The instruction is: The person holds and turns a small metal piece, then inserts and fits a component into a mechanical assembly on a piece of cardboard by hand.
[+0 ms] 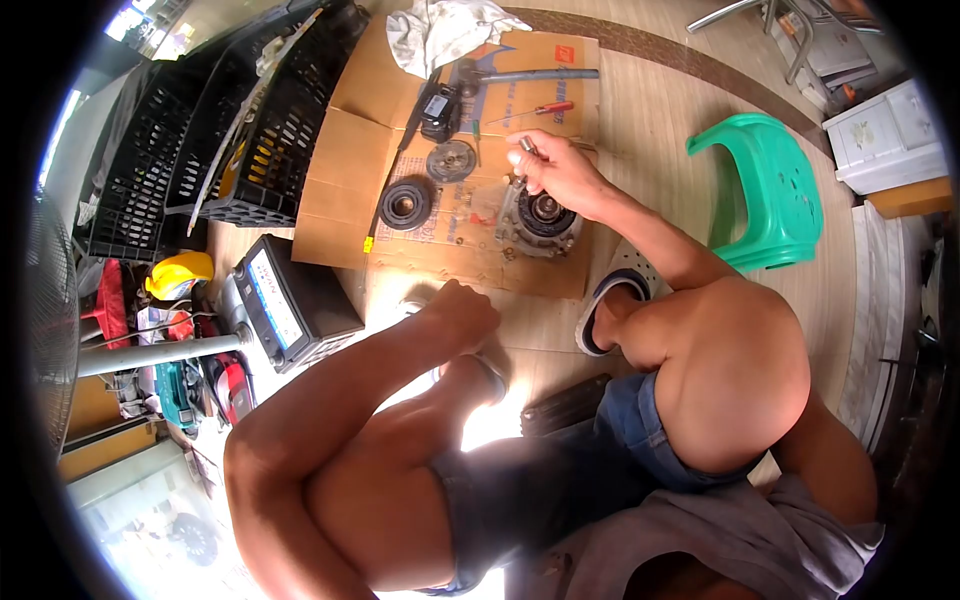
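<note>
My right hand (pixel 562 178) is closed round a short metal rod-like tool (pixel 530 147), whose end sticks out past the thumb. Just below this hand lies a round metal housing (pixel 541 222) with a dark ring and a hub in its centre; the hand covers part of its upper edge. To its left are a black ring-shaped pulley (pixel 405 204) and a grey slotted disc (pixel 451 160), both flat on the cardboard (pixel 455 255). My left hand (pixel 462 312) is curled closed above my foot, back toward me; its fingertips and anything inside them are hidden.
A hammer (pixel 540 75), a red-handled screwdriver (pixel 555 107), a black device with a display (pixel 438 112) and a white cloth (pixel 450 35) lie on the cardboard. Black crates (pixel 270 130) and a battery (pixel 290 305) stand left, a green stool (pixel 785 190) right.
</note>
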A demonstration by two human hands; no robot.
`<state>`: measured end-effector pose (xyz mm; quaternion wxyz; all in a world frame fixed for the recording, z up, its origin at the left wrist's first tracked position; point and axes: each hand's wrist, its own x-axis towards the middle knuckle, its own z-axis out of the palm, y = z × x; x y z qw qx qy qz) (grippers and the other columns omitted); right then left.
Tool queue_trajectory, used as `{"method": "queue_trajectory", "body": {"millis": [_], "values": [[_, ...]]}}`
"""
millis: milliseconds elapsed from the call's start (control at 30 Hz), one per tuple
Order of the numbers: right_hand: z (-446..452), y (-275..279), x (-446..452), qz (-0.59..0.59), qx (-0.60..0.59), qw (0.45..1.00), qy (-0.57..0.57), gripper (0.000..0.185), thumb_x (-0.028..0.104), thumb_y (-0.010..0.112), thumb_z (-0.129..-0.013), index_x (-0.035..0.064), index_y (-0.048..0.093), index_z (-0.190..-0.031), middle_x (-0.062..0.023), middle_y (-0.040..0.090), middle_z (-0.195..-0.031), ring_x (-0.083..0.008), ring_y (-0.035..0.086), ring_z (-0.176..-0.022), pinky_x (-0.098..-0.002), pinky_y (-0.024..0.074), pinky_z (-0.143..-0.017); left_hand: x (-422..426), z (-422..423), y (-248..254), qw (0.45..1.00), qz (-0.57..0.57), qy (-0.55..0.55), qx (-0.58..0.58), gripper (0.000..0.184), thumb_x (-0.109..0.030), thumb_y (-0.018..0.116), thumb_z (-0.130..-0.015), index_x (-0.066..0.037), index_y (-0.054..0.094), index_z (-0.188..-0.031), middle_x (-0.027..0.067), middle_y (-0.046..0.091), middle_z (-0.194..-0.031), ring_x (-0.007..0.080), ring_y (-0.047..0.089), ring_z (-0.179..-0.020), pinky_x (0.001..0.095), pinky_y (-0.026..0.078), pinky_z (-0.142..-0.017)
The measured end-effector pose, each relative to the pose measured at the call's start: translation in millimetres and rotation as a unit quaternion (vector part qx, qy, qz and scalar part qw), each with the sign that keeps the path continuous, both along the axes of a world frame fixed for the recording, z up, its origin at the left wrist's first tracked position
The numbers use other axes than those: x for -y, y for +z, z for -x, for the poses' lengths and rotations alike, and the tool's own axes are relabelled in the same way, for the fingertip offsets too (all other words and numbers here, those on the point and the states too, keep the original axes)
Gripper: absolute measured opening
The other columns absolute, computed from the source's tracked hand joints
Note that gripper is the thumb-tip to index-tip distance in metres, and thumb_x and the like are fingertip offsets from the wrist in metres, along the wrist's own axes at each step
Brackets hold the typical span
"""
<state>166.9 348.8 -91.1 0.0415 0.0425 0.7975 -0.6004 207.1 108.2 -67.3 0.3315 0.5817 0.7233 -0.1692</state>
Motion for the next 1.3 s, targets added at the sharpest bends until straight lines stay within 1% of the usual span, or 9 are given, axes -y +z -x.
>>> {"method": "queue_trajectory", "body": {"millis": [67, 200, 300, 400, 600, 900, 1067, 1167, 1300], "values": [[-2.2, 0.1, 1.9, -0.129, -0.079, 0.988, 0.003, 0.032, 0.011, 0.058, -0.093, 0.0118, 0.061, -0.126, -0.0133, 0.064, -0.102, -0.0276, 0.064, -0.081, -0.0389, 0.0509, -0.078, 0.0, 0.1, -1.5, 1.0, -0.008, 0.002, 0.002, 0.013, -0.02, 0.067, -0.083, -0.013, 0.076, -0.09, 0.0078, 0.074, -0.093, 0.0251, 0.072, -0.09, 0.0411, 0.052, -0.074], [-5.3, 8.7, -2.1, -0.211, -0.164, 0.958, 0.106, 0.044, -0.007, 0.052, -0.078, 0.0107, 0.068, -0.115, -0.0131, 0.065, -0.1, -0.0301, 0.063, -0.094, -0.0404, 0.0501, -0.084, -5.3, -0.6, -1.1, 1.0, -0.003, -0.01, 0.006, 0.013, -0.02, 0.067, -0.082, -0.013, 0.076, -0.088, 0.0086, 0.074, -0.093, 0.0261, 0.072, -0.09, 0.0413, 0.052, -0.074], [-2.2, 3.7, -4.0, -0.177, -0.175, 0.964, 0.094, 0.036, -0.004, 0.057, -0.081, 0.011, 0.069, -0.112, -0.0121, 0.065, -0.1, -0.0297, 0.063, -0.094, -0.0393, 0.0507, -0.084, -3.1, -0.6, -3.9, 1.0, -0.018, -0.015, 0.01, 0.013, -0.02, 0.067, -0.083, -0.013, 0.076, -0.089, 0.0087, 0.074, -0.093, 0.0265, 0.072, -0.09, 0.0412, 0.052, -0.074], [-7.7, 11.9, 1.0, -0.191, -0.147, 0.969, 0.056, 0.021, 0.0, 0.062, -0.089, 0.0073, 0.068, -0.108, -0.0063, 0.067, -0.097, -0.0178, 0.064, -0.087, -0.0323, 0.0511, -0.079, -7.5, 2.8, 1.0, 1.0, -0.015, -0.021, 0.002, 0.013, -0.019, 0.066, -0.084, -0.013, 0.076, -0.09, 0.0083, 0.074, -0.093, 0.0267, 0.072, -0.09, 0.0409, 0.052, -0.076], [-2.8, -4.9, -7.8, 0.055, -0.057, 0.997, 0.021, 0.026, 0.02, 0.056, -0.102, 0.0022, 0.064, -0.119, -0.0069, 0.067, -0.112, -0.0133, 0.062, -0.092, -0.0294, 0.052, -0.083, -10.6, 8.5, 6.1, 1.0, 0.022, -0.008, -0.011, 0.016, -0.019, 0.058, -0.089, -0.01, 0.069, -0.095, 0.012, 0.072, -0.096, 0.0296, 0.069, -0.096, 0.0431, 0.051, -0.085], [-6.4, 2.8, -13.4, 0.348, 0.082, 0.933, -0.032, 0.043, 0.033, 0.057, -0.101, 0.0008, 0.054, -0.128, -0.0142, 0.063, -0.121, -0.0207, 0.065, -0.099, -0.0366, 0.0553, -0.087, 2.6, 70.8, 61.6, 0.982, -0.023, -0.002, -0.189, 0.023, -0.018, 0.054, -0.089, -0.008, 0.065, -0.106, 0.0107, 0.071, -0.102, 0.0298, 0.067, -0.1, 0.0434, 0.051, -0.084], [-1.3, 10.3, -7.6, 0.201, 0.087, 0.975, -0.044, 0.05, 0.047, 0.047, -0.103, 0.0014, 0.057, -0.121, -0.0066, 0.061, -0.096, -0.0128, 0.06, -0.077, -0.0309, 0.0545, -0.074, 5.6, 97.6, 110.6, 0.967, -0.07, 0.003, -0.245, 0.022, -0.019, 0.055, -0.089, -0.008, 0.066, -0.105, 0.011, 0.071, -0.1, 0.0303, 0.067, -0.099, 0.0434, 0.051, -0.083], [3.9, 21.2, -0.7, 0.04, 0.044, 0.998, 0.019, 0.044, 0.04, 0.044, -0.105, 0.0002, 0.059, -0.114, -0.0054, 0.06, -0.09, -0.0118, 0.057, -0.07, -0.0301, 0.0531, -0.067, 0.3, 99.1, 133.0, 0.969, -0.087, 0.001, -0.233, 0.022, -0.02, 0.056, -0.088, -0.008, 0.066, -0.104, 0.0111, 0.071, -0.1, 0.0306, 0.067, -0.099, 0.0434, 0.052, -0.083], [0.1, 56.0, 5.1, -0.257, -0.039, 0.953, 0.158, 0.03, 0.027, 0.054, -0.099, 0.0019, 0.06, -0.115, -0.0167, 0.068, -0.097, -0.0297, 0.068, -0.085, -0.0405, 0.0537, -0.075, -7.6, 86.2, 130.6, 0.981, -0.081, -0.001, -0.176, 0.022, -0.021, 0.056, -0.088, -0.008, 0.066, -0.103, 0.0113, 0.071, -0.098, 0.031, 0.067, -0.099, 0.0434, 0.052, -0.082]]}}
